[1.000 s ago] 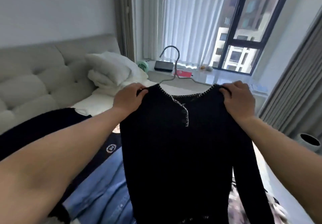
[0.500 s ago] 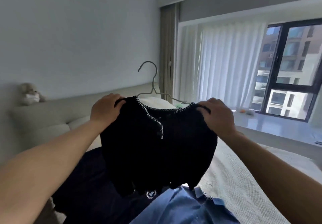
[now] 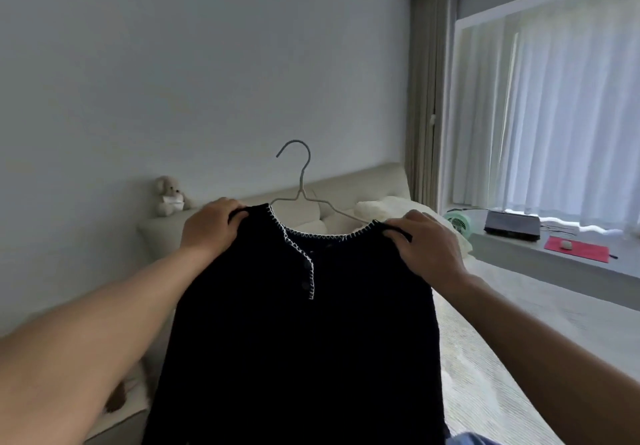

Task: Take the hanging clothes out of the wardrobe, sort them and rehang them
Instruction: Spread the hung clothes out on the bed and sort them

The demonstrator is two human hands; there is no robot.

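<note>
Person holds a black knit top (image 3: 298, 333) up at chest height over the bed (image 3: 502, 358), both arms out. Left hand (image 3: 211, 226) clamps the left shoulder of the top, fingers curled over the edge; right hand (image 3: 427, 247) does the same on the right shoulder. Top sits on a thin wire hanger (image 3: 300, 188) — hook sticks up above the white-stitched neckline, free of any rail. Body of the top hangs straight down (lower hem out of frame). Behind: padded headboard (image 3: 363, 184) with a small plush bear (image 3: 169, 196) on its ledge, pillow (image 3: 384, 210), green fan (image 3: 457, 224) on the windowsill (image 3: 554, 264) — sheer curtains (image 3: 554, 115) closed.
</note>
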